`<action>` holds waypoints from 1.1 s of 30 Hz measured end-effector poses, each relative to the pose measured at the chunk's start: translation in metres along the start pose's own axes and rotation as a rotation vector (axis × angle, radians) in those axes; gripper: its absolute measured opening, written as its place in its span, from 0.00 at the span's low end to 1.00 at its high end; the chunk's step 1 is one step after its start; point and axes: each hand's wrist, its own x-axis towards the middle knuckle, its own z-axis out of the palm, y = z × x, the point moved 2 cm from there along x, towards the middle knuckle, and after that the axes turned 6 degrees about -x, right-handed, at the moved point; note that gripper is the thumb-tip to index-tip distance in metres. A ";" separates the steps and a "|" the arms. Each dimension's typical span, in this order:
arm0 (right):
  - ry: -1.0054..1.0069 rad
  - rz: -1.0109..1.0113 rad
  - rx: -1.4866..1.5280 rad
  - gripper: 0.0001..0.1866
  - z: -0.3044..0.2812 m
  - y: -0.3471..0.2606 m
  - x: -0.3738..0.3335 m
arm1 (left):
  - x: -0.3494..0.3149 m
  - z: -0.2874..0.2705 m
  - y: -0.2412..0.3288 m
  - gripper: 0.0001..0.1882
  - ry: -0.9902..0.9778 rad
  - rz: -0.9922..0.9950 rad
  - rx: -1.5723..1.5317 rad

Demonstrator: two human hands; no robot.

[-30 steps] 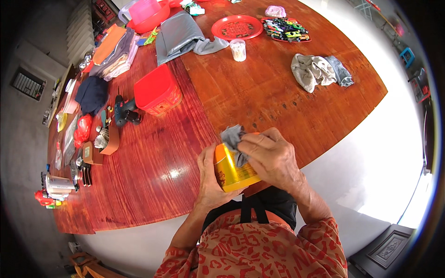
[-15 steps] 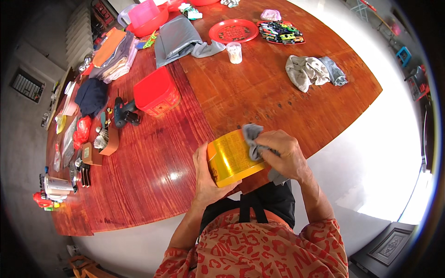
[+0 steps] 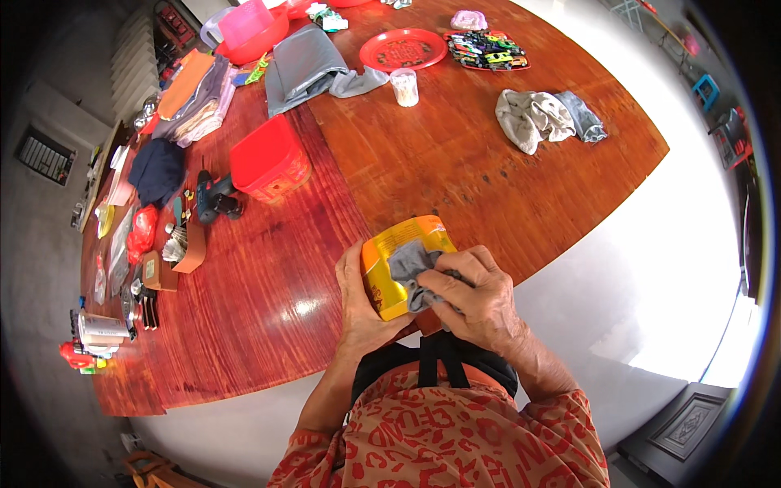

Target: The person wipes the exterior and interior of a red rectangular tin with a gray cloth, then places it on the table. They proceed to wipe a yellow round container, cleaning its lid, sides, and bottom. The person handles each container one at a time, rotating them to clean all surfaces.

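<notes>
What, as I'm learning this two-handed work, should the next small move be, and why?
Probably slide the grey cloth gently toward the far end of the yellow container: the right hand holds the cloth against it, the left hand steadies its left side, and that end is uncovered.

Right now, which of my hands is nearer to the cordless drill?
Left. The left hand holds the yellow container, to the right of and nearer you than the drill; the right hand, with the gray cloth, is farther right.

There are two hands (image 3: 480, 294), one held tub (image 3: 386, 281) and one drill (image 3: 210, 198)
</notes>
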 end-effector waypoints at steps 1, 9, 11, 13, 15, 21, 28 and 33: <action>-0.013 0.040 0.030 0.16 0.000 0.004 -0.004 | -0.001 0.000 -0.001 0.62 0.001 0.007 -0.001; -0.055 0.312 0.374 0.13 0.004 0.042 -0.025 | -0.004 -0.003 -0.009 0.61 0.004 0.052 -0.051; -0.080 0.361 0.417 0.12 0.005 0.051 -0.026 | -0.004 -0.004 -0.007 0.61 -0.004 0.047 -0.035; -0.061 0.301 0.299 0.12 0.003 0.050 -0.023 | -0.002 -0.004 -0.004 0.61 -0.010 0.042 -0.028; -0.027 0.097 0.152 0.13 -0.002 0.030 -0.009 | -0.002 -0.004 0.000 0.61 0.006 0.046 0.000; 0.005 -0.124 -0.082 0.16 0.006 -0.015 0.012 | -0.006 -0.006 -0.009 0.61 0.022 0.009 -0.065; -0.012 0.047 0.049 0.15 0.022 0.020 0.023 | -0.005 -0.007 -0.007 0.60 0.024 0.034 -0.039; 0.030 0.273 0.288 0.14 0.042 0.049 0.013 | -0.007 -0.008 -0.013 0.60 0.019 0.056 -0.066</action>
